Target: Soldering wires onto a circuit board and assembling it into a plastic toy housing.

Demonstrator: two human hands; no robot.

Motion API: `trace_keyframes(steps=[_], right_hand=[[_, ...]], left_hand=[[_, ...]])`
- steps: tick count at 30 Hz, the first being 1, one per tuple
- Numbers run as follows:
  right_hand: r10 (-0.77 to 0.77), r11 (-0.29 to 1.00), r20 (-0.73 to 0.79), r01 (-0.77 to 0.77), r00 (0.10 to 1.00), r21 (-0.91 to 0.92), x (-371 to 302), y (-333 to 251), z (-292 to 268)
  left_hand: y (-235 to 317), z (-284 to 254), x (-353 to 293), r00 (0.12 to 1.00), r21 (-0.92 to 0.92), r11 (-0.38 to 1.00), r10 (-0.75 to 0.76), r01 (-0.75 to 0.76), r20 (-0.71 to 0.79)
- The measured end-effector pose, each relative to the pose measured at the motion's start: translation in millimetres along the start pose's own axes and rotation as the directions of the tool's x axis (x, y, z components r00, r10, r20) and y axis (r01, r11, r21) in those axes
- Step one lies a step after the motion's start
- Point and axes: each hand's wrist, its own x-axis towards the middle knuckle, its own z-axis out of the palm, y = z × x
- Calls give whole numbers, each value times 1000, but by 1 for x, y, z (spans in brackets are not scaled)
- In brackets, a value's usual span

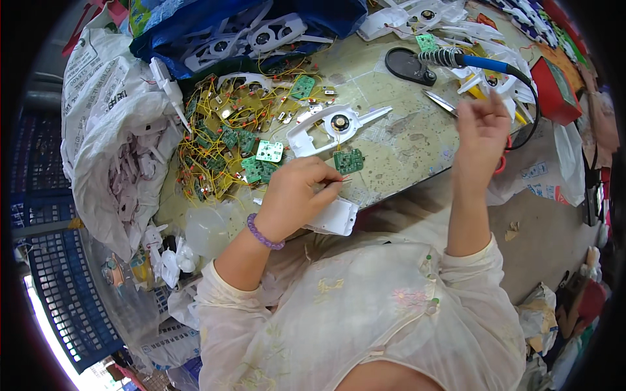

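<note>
My left hand (297, 195) is closed, with thumb and forefinger pinching thin wires (345, 179) just below a green circuit board (349, 161). Above that board lies an open white plastic housing (319, 133) with a round speaker (340, 123) set in it. A second white housing part (336, 218) sits partly under my left hand at the table edge. My right hand (481, 127) is raised at the right, slightly blurred, its fingers apart and nothing visible in them. Behind it are scissors, with pointed blades (441, 103) and red handles (501, 164) showing on either side.
A soldering iron with a blue handle (484, 63) rests in a coiled holder on a black stand (407, 67). Wired boards (225, 140) are heaped at the left. A white sack (98, 143), a blue bag (189, 39) of housings and a red box (554, 91) surround the table.
</note>
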Motion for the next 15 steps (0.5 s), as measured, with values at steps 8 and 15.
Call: trace_keyframes(steps=[8, 15], right_hand=[[155, 852, 703, 267, 694, -451, -50, -7, 13], [-15, 695, 818, 594, 575, -405, -57, 0, 28]], left_hand=[[-13, -8, 20, 915, 315, 871, 403, -378, -18], [-19, -1, 15, 970, 202, 950, 243, -239, 7]])
